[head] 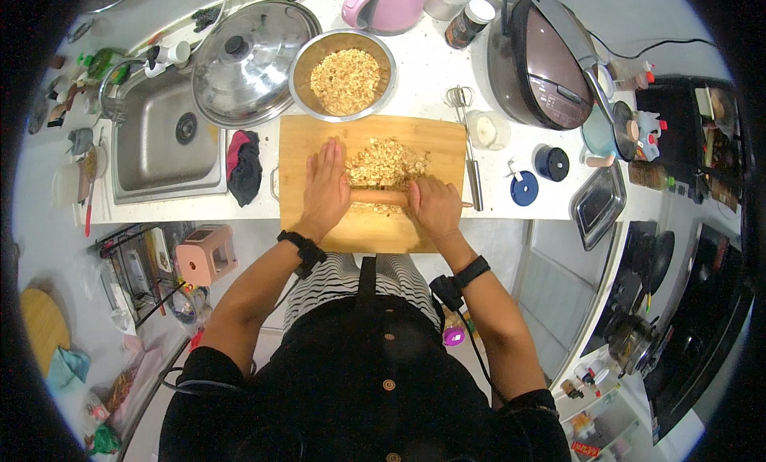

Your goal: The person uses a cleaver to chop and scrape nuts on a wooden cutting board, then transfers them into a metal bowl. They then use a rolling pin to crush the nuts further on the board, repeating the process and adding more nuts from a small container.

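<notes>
A wooden rolling pin [380, 197] lies across a wooden cutting board [359, 237], over a spread of crushed nuts or oats [386, 161]. My right hand [435, 206] is curled around the pin's right part, with the tip of its handle showing past the fingers. At the pin's left end rests my left hand [325, 184], its fingers stretched out flat and pointing away from me. That palm hides the left handle. Just beyond the board, a steel bowl [299, 82] holds more of the pale crumbly pieces.
Left of the board are a sink [158, 145], a dark cloth [244, 175] and a large steel lid [251, 67]. A whisk [471, 163] lies along its right edge, beside a glass jar [489, 131]. Farther right stands a rice cooker [538, 67]. A pink kettle [398, 7] is behind.
</notes>
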